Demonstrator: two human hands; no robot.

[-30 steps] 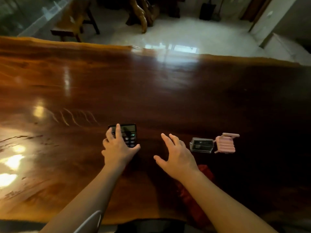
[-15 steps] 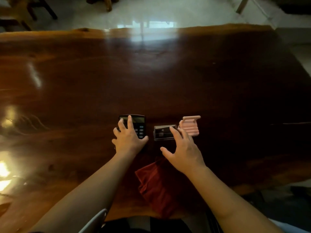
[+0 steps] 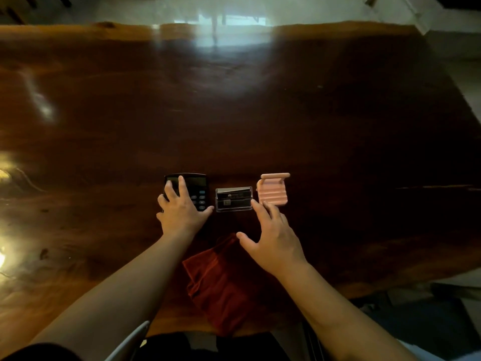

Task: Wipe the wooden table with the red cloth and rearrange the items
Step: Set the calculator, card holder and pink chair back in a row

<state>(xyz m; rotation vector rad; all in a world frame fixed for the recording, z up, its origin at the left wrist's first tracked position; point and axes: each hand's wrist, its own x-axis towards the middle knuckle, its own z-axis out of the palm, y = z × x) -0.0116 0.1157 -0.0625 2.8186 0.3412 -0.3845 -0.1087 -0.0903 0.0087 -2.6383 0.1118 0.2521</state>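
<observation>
A black calculator (image 3: 195,187) lies on the dark wooden table (image 3: 260,113), and my left hand (image 3: 181,209) rests flat on its left and lower part, fingers spread. Right of it stands a clear card holder (image 3: 234,199), then a pink ribbed stand (image 3: 273,190). My right hand (image 3: 273,238) hovers open just below the card holder and the pink stand, fingertips close to the stand's lower left corner, holding nothing. The red cloth (image 3: 221,287) lies crumpled near the table's front edge, between my forearms.
Bright glare patches sit on the table's left side (image 3: 5,175) and far middle (image 3: 221,43). The table's right edge (image 3: 447,82) slants away, with pale floor beyond. Its front edge (image 3: 364,285) runs just below my right forearm.
My right hand has drawn back from the card holder, which now stands beside the calculator. The view has shifted so the items sit nearer the middle. My left hand stays on the calculator.
</observation>
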